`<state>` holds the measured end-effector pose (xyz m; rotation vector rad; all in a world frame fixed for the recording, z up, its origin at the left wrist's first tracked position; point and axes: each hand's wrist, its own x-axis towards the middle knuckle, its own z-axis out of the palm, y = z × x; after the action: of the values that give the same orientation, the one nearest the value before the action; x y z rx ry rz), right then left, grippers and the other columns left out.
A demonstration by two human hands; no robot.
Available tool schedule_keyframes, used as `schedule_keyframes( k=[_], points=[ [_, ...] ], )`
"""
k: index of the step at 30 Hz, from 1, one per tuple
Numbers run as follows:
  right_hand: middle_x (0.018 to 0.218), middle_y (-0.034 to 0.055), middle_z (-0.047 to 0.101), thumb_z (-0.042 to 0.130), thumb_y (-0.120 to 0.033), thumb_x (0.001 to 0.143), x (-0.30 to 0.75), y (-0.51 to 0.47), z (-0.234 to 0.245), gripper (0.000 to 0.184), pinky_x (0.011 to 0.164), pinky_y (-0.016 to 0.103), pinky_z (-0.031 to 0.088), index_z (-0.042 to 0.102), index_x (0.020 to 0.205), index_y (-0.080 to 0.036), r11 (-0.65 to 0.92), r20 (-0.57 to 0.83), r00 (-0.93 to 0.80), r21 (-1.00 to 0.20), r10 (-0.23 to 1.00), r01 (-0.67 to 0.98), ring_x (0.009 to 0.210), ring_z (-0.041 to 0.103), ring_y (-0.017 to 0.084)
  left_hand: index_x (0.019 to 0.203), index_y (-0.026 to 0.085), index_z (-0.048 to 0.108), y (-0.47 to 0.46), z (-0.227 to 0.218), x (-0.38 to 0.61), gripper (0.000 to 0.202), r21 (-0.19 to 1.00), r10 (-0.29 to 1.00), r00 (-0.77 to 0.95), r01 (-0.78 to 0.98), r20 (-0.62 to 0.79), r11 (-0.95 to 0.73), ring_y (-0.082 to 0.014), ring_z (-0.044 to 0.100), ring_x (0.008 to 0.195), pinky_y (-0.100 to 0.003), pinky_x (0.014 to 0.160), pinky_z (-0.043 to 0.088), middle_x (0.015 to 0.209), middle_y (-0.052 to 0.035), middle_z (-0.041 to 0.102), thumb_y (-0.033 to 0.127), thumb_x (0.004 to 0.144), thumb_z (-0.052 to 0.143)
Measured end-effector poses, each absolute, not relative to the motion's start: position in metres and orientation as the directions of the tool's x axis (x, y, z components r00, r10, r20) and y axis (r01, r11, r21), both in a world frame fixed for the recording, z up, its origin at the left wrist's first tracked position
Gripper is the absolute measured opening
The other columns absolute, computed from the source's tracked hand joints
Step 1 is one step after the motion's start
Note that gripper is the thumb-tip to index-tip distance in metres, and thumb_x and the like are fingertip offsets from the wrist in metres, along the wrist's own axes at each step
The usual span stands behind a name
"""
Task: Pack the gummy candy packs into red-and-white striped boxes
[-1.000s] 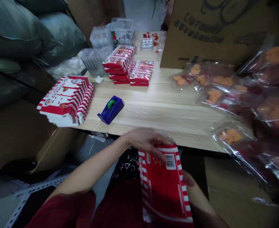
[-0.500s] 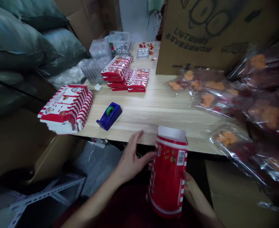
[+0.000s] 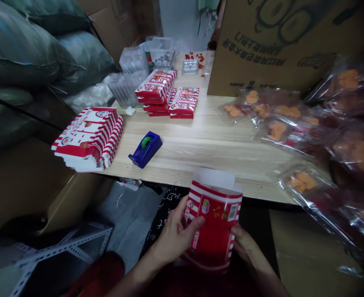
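A red-and-white striped carton [image 3: 214, 227] is held up in front of the table's near edge, its white top flap raised. My left hand [image 3: 178, 231] grips its left side, thumb across the front face and the other fingers behind. On the right side my right hand [image 3: 244, 243] pinches the carton's edge, its fingers partly hidden behind it. A blue tape dispenser [image 3: 146, 150] with a green core stands on the table beyond my left hand. Farther left lies a stack of flat striped cartons [image 3: 87, 138].
Filled striped boxes [image 3: 157, 90] are stacked at the back, beside clear plastic trays [image 3: 134, 66]. Clear bags with orange pieces [image 3: 276, 130] cover the table's right side, before a large cardboard box [image 3: 262, 53]. Grey sacks [image 3: 30, 49] stand at left.
My left hand has moved in and closed on the carton's left side, where it was open before. The carton has turned, showing more of its striped left side.
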<state>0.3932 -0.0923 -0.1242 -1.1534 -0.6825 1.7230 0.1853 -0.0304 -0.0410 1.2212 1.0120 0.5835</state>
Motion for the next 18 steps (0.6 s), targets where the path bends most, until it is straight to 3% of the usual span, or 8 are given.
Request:
schedule_keyframes(
  k=[3, 8, 10, 13, 18],
  points=[
    [0.105, 0.0129, 0.081, 0.081, -0.073, 0.060, 0.394, -0.095, -0.130, 0.069, 0.094, 0.060, 0.056, 0.075, 0.112, -0.028, -0.471, -0.482, -0.113, -0.737, 0.869, -0.485, 0.100, 0.076, 0.041, 0.146, 0.027, 0.051, -0.027, -0.043, 0.186, 0.050, 0.953, 0.817, 0.493, 0.113, -0.301, 0.282, -0.0287, 0.065, 0.122, -0.047, 0.109, 0.049, 0.138, -0.0100, 0.067, 0.041, 0.100, 0.059],
    [0.112, 0.0144, 0.080, 0.085, -0.073, 0.055, 0.390, -0.090, -0.137, 0.081, 0.097, 0.061, 0.053, 0.069, 0.121, -0.028, -0.449, -0.427, -0.163, -0.748, 0.889, -0.488, 0.107, 0.074, 0.041, 0.155, 0.027, 0.041, -0.025, -0.039, 0.187, 0.067, 0.973, 0.762, 0.606, 0.128, -0.231, 0.193, -0.0304, 0.060, 0.130, -0.047, 0.114, 0.044, 0.143, -0.0108, 0.064, 0.043, 0.095, 0.066],
    [0.109, 0.0132, 0.081, 0.090, -0.066, 0.053, 0.389, -0.087, -0.138, 0.078, 0.098, 0.062, 0.052, 0.068, 0.118, -0.028, -0.443, -0.426, -0.154, -0.747, 0.892, -0.496, 0.106, 0.074, 0.040, 0.149, 0.025, 0.048, -0.024, -0.039, 0.188, 0.064, 0.967, 0.749, 0.612, 0.130, -0.253, 0.220, -0.0304, 0.064, 0.123, -0.047, 0.110, 0.047, 0.135, -0.0110, 0.068, 0.042, 0.092, 0.071],
    [0.107, 0.0103, 0.081, 0.093, -0.056, 0.058, 0.391, -0.086, -0.139, 0.064, 0.097, 0.060, 0.053, 0.069, 0.111, -0.028, -0.433, -0.467, -0.075, -0.732, 0.881, -0.526, 0.102, 0.076, 0.037, 0.132, 0.022, 0.061, -0.023, -0.047, 0.190, 0.045, 0.944, 0.773, 0.556, 0.069, -0.305, 0.322, -0.0276, 0.069, 0.109, -0.045, 0.101, 0.053, 0.123, -0.0099, 0.073, 0.043, 0.093, 0.068],
    [0.103, 0.0054, 0.083, 0.096, -0.044, 0.060, 0.394, -0.083, -0.132, 0.053, 0.090, 0.053, 0.058, 0.074, 0.105, -0.029, -0.421, -0.469, -0.039, -0.750, 0.882, -0.510, 0.094, 0.078, 0.032, 0.112, 0.019, 0.068, -0.018, -0.070, 0.190, 0.032, 0.895, 0.797, 0.472, -0.033, -0.378, 0.444, -0.0247, 0.072, 0.096, -0.040, 0.090, 0.056, 0.109, -0.0080, 0.077, 0.043, 0.090, 0.072]
  ],
)
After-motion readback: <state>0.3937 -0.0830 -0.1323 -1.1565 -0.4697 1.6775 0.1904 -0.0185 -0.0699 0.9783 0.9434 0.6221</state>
